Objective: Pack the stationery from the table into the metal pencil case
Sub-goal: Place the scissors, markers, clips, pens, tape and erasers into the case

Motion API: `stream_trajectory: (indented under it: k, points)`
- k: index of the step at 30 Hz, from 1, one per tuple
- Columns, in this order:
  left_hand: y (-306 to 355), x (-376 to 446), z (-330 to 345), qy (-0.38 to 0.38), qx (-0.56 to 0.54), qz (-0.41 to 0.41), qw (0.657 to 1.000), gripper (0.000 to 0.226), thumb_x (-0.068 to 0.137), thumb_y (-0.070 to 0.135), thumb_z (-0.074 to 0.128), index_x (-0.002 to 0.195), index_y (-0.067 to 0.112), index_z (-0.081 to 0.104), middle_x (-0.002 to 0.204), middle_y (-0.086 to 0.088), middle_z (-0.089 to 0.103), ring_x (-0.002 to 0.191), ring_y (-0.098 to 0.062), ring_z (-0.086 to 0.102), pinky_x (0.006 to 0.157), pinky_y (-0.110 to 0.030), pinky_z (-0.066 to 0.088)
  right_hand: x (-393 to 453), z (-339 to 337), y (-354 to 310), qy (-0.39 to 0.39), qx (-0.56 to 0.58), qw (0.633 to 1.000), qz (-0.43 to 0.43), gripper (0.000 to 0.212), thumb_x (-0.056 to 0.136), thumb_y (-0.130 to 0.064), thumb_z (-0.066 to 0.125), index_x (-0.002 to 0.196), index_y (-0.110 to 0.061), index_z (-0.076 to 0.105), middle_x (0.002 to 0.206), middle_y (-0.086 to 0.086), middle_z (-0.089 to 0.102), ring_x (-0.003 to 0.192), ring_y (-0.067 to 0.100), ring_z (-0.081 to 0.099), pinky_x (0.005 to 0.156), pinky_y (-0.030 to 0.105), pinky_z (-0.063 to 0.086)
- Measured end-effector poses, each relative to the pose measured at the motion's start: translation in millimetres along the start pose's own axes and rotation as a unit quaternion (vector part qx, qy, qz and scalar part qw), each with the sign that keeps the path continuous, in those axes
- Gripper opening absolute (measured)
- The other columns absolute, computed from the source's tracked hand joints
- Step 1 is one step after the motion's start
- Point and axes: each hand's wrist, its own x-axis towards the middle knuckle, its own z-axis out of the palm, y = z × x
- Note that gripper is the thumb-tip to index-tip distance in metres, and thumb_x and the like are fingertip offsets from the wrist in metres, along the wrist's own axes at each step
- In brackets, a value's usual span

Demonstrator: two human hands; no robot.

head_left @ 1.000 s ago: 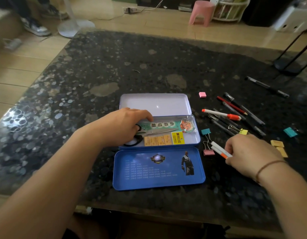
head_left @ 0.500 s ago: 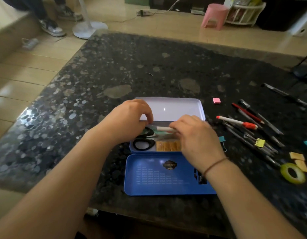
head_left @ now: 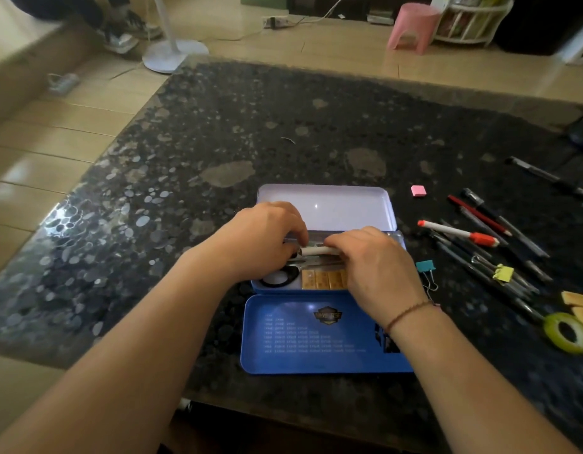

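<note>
The blue metal pencil case (head_left: 323,204) lies open in the middle of the dark table, its lid (head_left: 303,335) flat toward me. Inside are black-handled scissors (head_left: 278,278) and a strip of tan erasers (head_left: 323,278). A white marker (head_left: 318,251) lies across the case; my right hand (head_left: 372,260) grips its right end and my left hand (head_left: 260,239) pinches its left end. Both hands hover over the case's tray and hide its middle. To the right lie several loose pens (head_left: 490,257), a white marker with red cap (head_left: 457,233) and binder clips (head_left: 426,267).
A pink eraser (head_left: 418,190), a yellow clip (head_left: 503,273), tan erasers (head_left: 577,299) and a green tape roll (head_left: 568,332) lie at the right. A black pen (head_left: 546,176) lies far right. Beyond the table stand a fan base (head_left: 173,54) and a pink stool (head_left: 414,26).
My right hand picked the white marker from the table at the right and carried it left over the case. My left hand left the scissors and took the marker's left end.
</note>
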Motion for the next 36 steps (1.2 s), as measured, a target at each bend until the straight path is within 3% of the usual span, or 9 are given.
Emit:
stream_trajectory:
  k: [4,7,10,13,15,20,24,31,36]
  points:
    - [-1.1,0.9,1.8,-0.007,0.003,0.004,1.0,0.016,0.084,0.016,0.062,0.095,0.024,0.07,0.12,0.007,0.057,0.107,-0.016,0.055,0.092,-0.042,0.047,-1.3,-5.3,3.7,0.034,0.063,0.997,0.001,0.027,0.088,-0.002,0.058,0.111,-0.013,0.069,0.097,0.006,0.071,0.09,0.021,0.064,0.08,0.04,0.056]
    - [0.2,1.7,4.3,-0.012,0.008,0.005,1.0,0.012,0.084,0.024,0.065,0.096,0.026,0.069,0.12,0.007,0.056,0.109,-0.016,0.052,0.094,-0.043,0.045,0.0,-23.7,7.9,0.139,0.174,0.974,0.049,0.032,0.093,-0.01,0.056,0.123,-0.021,0.06,0.098,-0.007,0.067,0.086,0.001,0.061,0.078,0.017,0.053]
    - [4.3,3.2,7.0,-0.004,0.027,0.007,1.0,0.015,0.085,0.034,0.064,0.098,0.028,0.068,0.121,0.007,0.055,0.111,-0.017,0.049,0.096,-0.044,0.043,-0.1,-36.5,19.9,0.214,0.199,0.951,0.1,0.033,0.095,-0.02,0.053,0.128,-0.021,0.057,0.097,-0.009,0.064,0.083,0.002,0.059,0.073,0.007,0.047]
    - [9.0,5.1,12.3,0.004,0.054,0.012,0.998,0.019,0.085,0.038,0.063,0.102,0.03,0.068,0.123,0.007,0.054,0.112,-0.017,0.048,0.096,-0.04,0.04,-3.9,-36.9,31.9,0.184,0.17,0.957,0.149,0.037,0.094,-0.017,0.056,0.13,-0.021,0.052,0.095,-0.007,0.062,0.083,0.004,0.058,0.071,0.008,0.045]
    - [9.0,6.0,13.8,0.027,0.059,0.015,0.998,0.016,0.083,0.037,0.064,0.097,0.029,0.069,0.12,0.007,0.057,0.109,-0.018,0.05,0.094,-0.039,0.04,-5.6,-34.5,35.3,0.153,0.147,0.963,0.167,0.028,0.091,-0.016,0.06,0.118,-0.022,0.056,0.093,-0.006,0.063,0.085,0.01,0.06,0.072,0.023,0.051]
    - [4.5,4.8,12.0,0.031,0.048,0.007,0.998,0.014,0.08,0.034,0.067,0.093,0.031,0.069,0.114,0.009,0.058,0.105,-0.017,0.052,0.094,-0.041,0.042,-3.7,-19.2,34.6,0.1,0.035,0.99,0.093,0.017,0.085,-0.017,0.065,0.102,-0.017,0.07,0.095,-0.004,0.061,0.094,0.016,0.051,0.08,0.031,0.045]
    - [-0.1,4.2,6.7,0.061,0.014,-0.004,0.998,0.008,0.078,0.033,0.069,0.082,0.027,0.066,0.105,0.007,0.06,0.1,-0.017,0.055,0.089,-0.042,0.048,-1.2,-3.1,24.3,0.093,0.001,0.994,0.055,0.012,0.082,-0.016,0.069,0.093,-0.017,0.074,0.085,-0.001,0.066,0.085,0.023,0.052,0.073,0.042,0.047]
    - [2.5,6.7,8.8,0.065,-0.017,0.017,0.998,0.014,0.08,0.028,0.069,0.094,0.029,0.069,0.11,0.007,0.06,0.103,-0.018,0.054,0.087,-0.043,0.048,-3.0,-6.8,23.2,0.115,-0.048,0.991,0.052,0.009,0.083,-0.025,0.068,0.09,-0.025,0.074,0.086,-0.007,0.066,0.09,0.021,0.049,0.076,0.037,0.038]
    - [9.1,8.5,10.7,0.06,0.014,0.012,0.998,0.015,0.083,0.033,0.066,0.098,0.031,0.072,0.119,0.006,0.058,0.107,-0.017,0.051,0.09,-0.043,0.047,-7.9,-12.2,30.6,0.059,-0.084,0.991,0.091,0.01,0.084,-0.037,0.066,0.088,-0.032,0.073,0.085,-0.011,0.062,0.09,0.019,0.046,0.076,0.036,0.034]
